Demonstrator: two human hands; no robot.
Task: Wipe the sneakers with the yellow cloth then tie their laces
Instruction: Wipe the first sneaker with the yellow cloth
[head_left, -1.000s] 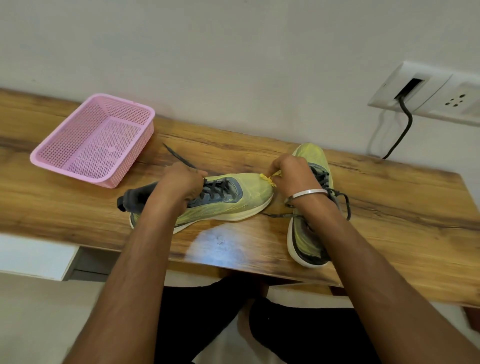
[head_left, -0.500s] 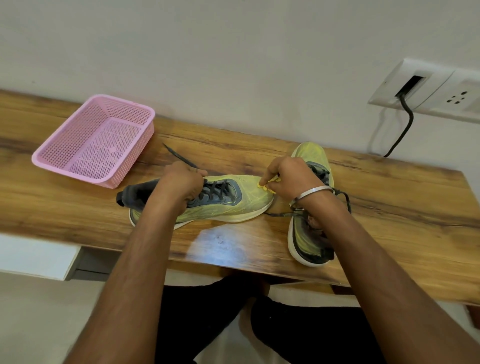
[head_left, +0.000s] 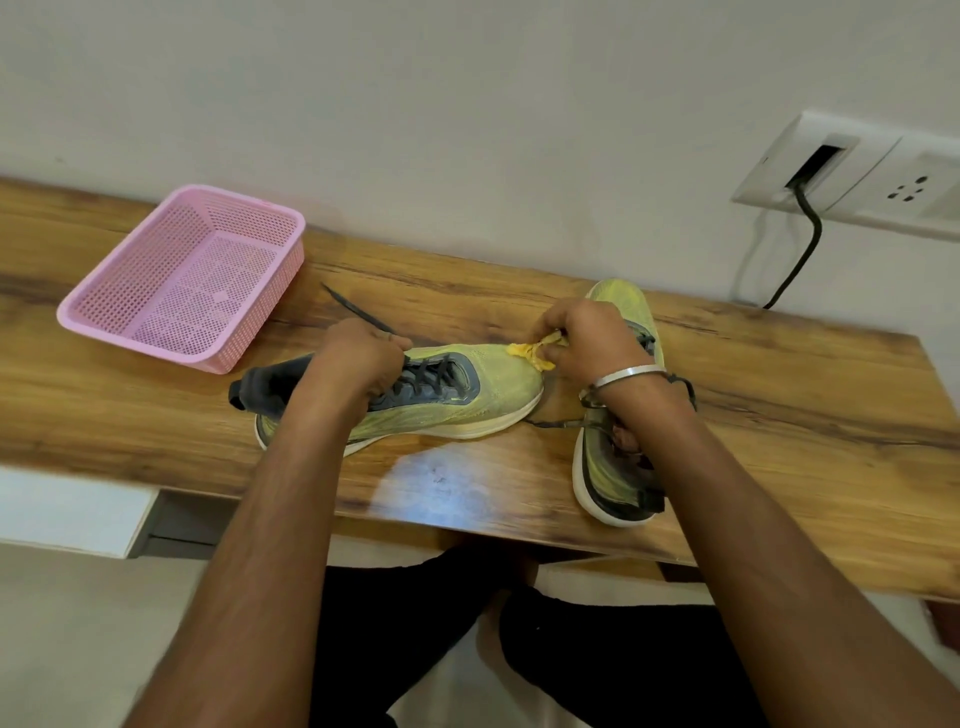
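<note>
On the counter (head_left: 779, 395) I see two sneakers: one (head_left: 441, 400) lying crosswise, one (head_left: 618, 467) pointing at the wall. Left hand (head_left: 358, 364) grips the crosswise sneaker's laces (dark); right hand (head_left: 587, 343) pinches the yellow cloth (head_left: 530, 353) on its toe.

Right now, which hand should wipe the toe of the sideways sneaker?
The right hand, most likely. It already pinches the yellow cloth right at that sneaker's toe, while the left hand is busy gripping the shoe by its laces.
</note>
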